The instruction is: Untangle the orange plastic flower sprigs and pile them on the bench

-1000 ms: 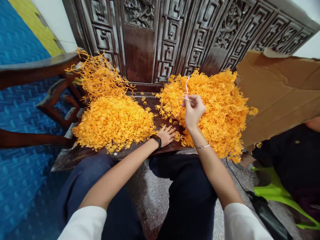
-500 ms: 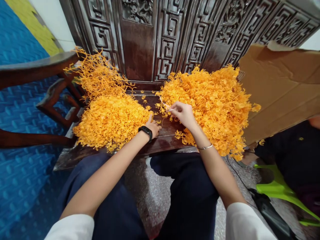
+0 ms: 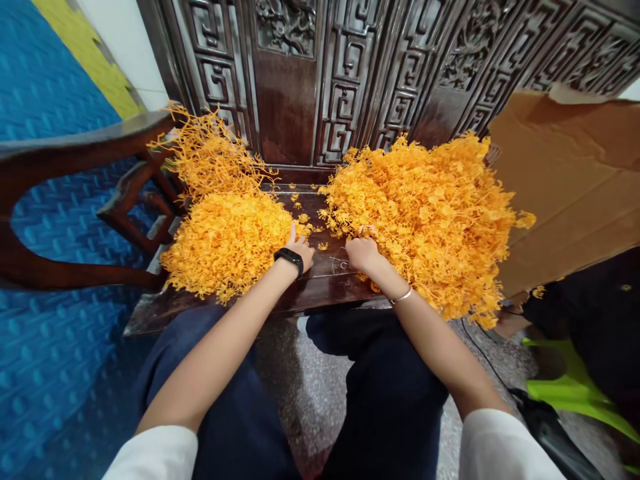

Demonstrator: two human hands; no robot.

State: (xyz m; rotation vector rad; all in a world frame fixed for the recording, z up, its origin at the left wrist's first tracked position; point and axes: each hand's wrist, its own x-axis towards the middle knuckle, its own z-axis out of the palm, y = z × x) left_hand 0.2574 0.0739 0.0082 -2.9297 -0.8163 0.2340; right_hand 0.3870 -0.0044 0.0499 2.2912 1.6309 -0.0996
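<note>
Two heaps of small orange plastic sprigs lie on a dark wooden chair seat (image 3: 325, 283). My left hand (image 3: 300, 250), with a black watch on its wrist, rests at the right edge of the left heap (image 3: 227, 243). Its thumb sticks up against the heap and its other fingers are curled down onto the seat. My right hand (image 3: 363, 252) sits knuckles-up at the near left edge of the right heap (image 3: 430, 210), with its fingers folded under. Whatever either hand holds is hidden. A few loose orange bits (image 3: 323, 246) lie on the seat between my hands.
A looser tangle of orange sprigs (image 3: 210, 153) is stacked behind the left heap against the carved chair back (image 3: 345, 73). A cardboard sheet (image 3: 575, 180) stands at the right, with a green stool (image 3: 575, 390) and another person's dark clothing below it. Blue floor mat (image 3: 45, 333) at the left.
My right hand, raised a second ago pinching a pale strand, has come down to the seat at the right heap's edge. My left hand slid from flat on the seat toward the left heap and curled.
</note>
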